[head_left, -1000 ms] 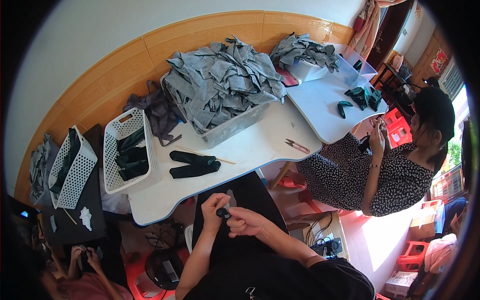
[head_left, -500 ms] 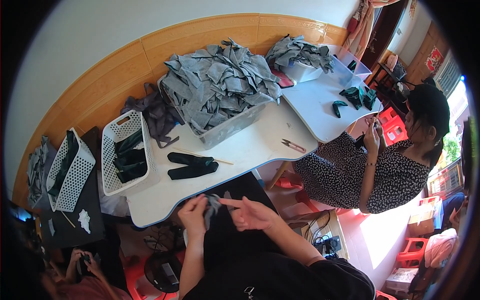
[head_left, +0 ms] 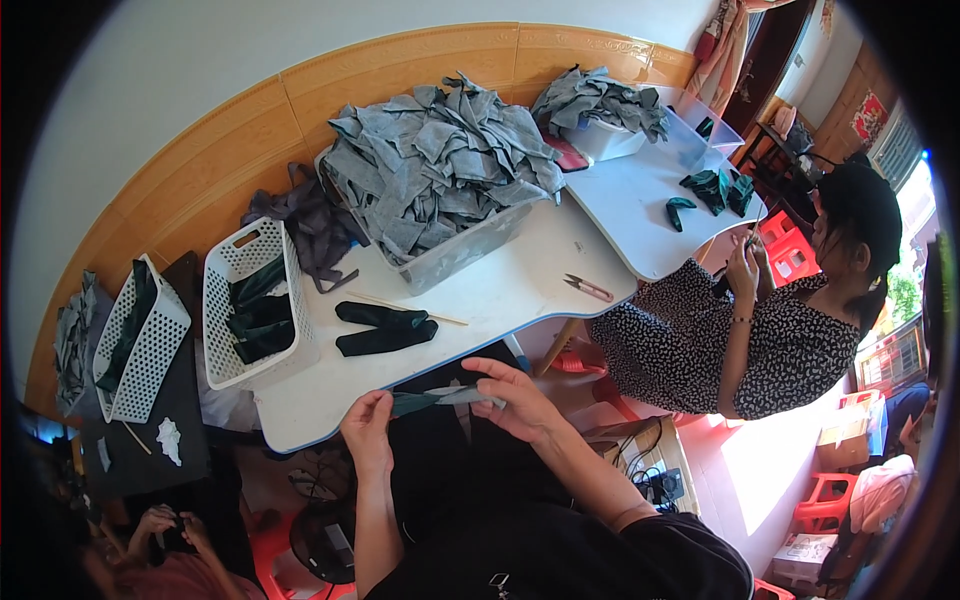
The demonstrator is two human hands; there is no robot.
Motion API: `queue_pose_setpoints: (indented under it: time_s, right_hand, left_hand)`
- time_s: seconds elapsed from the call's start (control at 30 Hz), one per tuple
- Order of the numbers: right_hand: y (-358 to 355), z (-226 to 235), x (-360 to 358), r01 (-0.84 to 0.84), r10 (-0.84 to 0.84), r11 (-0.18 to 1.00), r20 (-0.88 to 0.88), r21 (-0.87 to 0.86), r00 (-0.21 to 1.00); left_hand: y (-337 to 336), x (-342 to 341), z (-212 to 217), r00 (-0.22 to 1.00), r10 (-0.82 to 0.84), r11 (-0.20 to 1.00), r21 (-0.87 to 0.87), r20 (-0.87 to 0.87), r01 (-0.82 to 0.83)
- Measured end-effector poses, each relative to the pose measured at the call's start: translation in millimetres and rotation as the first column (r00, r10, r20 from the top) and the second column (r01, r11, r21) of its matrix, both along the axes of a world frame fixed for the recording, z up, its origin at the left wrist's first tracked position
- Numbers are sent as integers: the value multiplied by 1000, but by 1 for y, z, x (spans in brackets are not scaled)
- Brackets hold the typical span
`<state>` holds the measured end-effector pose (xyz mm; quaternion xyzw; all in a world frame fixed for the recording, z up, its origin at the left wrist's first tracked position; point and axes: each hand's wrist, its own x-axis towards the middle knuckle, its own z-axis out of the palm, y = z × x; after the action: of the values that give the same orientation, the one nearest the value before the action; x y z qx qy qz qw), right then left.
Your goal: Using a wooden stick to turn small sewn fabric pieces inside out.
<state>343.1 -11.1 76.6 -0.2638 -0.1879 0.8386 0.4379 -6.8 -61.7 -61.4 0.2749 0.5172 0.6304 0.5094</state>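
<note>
Before me, just off the table's near edge, a narrow fabric piece is stretched between my two hands. It shows dark green on its left part and light grey on its right. My left hand pinches the left end between thumb and fingers. The right end lies in my right hand, whose upper fingers are partly raised; its exact grip is partly hidden. On the white table beyond my hands, two dark green fabric pieces lie beside a thin wooden stick. Small thread snips rest farther right.
A large clear bin heaped with grey fabric pieces stands at the back. White perforated baskets with dark green pieces stand left. At right a co-worker in a patterned dress handles something small; another person's hands work at lower left.
The fabric was bunched near my left hand while my right index finger pointed at it. Now it is drawn out straight between both hands, and my right hand has moved right and up.
</note>
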Motion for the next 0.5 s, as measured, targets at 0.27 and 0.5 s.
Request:
queue_pose_setpoints:
  time_s: [0.27,0.5]
  right_hand:
    - [23,16,-1,-89,88,996,37,9,995]
    - [17,5,-22,-63,59,997,86,38,995]
  left_hand:
    - [4,54,62,862,-412,889,78,-297,451]
    - [1,82,70,891,-438,899,-53,-124,434]
